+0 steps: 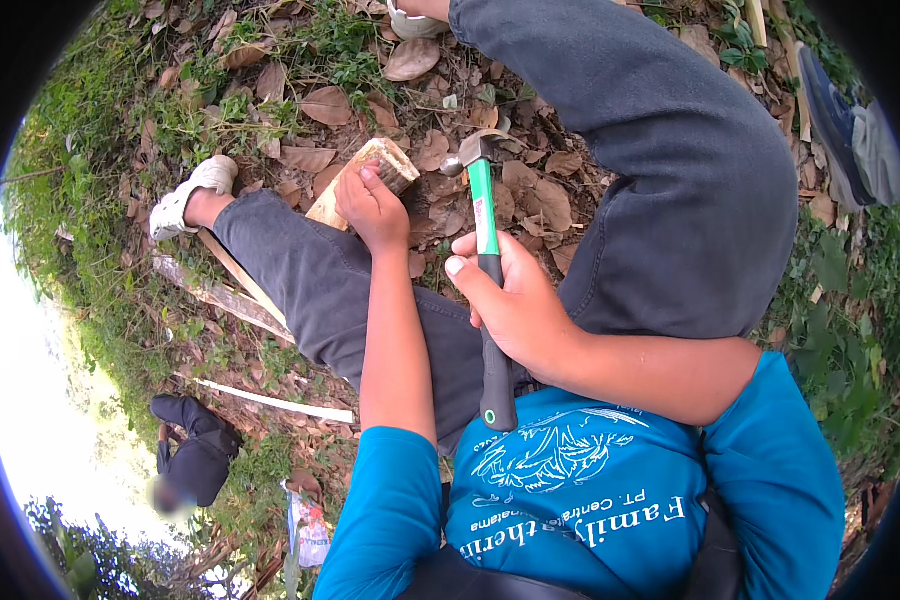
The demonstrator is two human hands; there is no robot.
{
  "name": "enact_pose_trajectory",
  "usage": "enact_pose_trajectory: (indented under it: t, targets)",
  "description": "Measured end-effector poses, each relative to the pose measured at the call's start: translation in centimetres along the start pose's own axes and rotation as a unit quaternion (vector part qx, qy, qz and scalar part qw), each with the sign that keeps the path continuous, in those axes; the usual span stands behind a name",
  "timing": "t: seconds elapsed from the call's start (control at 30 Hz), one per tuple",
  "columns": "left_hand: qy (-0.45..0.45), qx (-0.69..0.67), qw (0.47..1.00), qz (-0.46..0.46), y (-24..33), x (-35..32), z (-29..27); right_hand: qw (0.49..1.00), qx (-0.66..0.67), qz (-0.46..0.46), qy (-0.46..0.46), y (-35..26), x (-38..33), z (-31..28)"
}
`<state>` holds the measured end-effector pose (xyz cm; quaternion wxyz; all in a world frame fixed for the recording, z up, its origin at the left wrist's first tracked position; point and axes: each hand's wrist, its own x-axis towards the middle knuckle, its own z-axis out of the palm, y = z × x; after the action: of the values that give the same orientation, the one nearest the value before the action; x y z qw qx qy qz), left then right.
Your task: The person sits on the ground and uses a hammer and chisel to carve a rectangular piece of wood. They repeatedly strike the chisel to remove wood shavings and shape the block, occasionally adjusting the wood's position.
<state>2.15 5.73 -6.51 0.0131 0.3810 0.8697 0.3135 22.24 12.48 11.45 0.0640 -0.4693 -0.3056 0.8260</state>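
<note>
My right hand (pixel 530 305) is wrapped round the black grip of a hammer (pixel 482 190). Its green shaft points away from me, with the metal head at the far end, above the leaf litter. To the left, my left hand (pixel 375 212) is closed on a short, pale piece of wood (pixel 327 208). The wood lies slanted beyond my bent left leg; its far end looks rough, with a dark patch beside my fingers. My palm and leg hide part of it. The hammer head is apart from the wood.
My legs in dark trousers (pixel 690 190) frame the leaf-strewn ground (pixel 430 220). Long wooden strips (pixel 235 300) and a pale strip (pixel 270 402) lie to the left. Another person (pixel 198 450) is at the lower left, near a plastic bag (pixel 308 530). A blue shoe (pixel 830 120) shows at far right.
</note>
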Motion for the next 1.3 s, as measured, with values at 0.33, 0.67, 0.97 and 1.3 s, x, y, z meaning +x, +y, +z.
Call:
enact_pose_trajectory:
  t: [0.33,0.67,0.97,1.3]
  targets:
    - [-0.121,0.266,0.943,0.159,-0.2,0.6,-0.6,1.000,0.011,0.016,-0.012,0.3,-0.1,-0.1]
    - [-0.233,0.200,0.942,0.138,-2.1,6.8,-2.9,1.000,0.003,-0.019,-0.010,1.1,-0.1,-0.7]
    - [-0.412,0.097,0.903,-0.070,-10.4,13.0,-5.7,1.000,0.017,-0.015,-0.007,0.3,-0.2,-0.9]
    - [-0.357,0.018,0.931,-0.068,-9.8,11.4,-5.8,0.999,0.039,0.016,-0.028,-1.0,-0.4,-0.4]
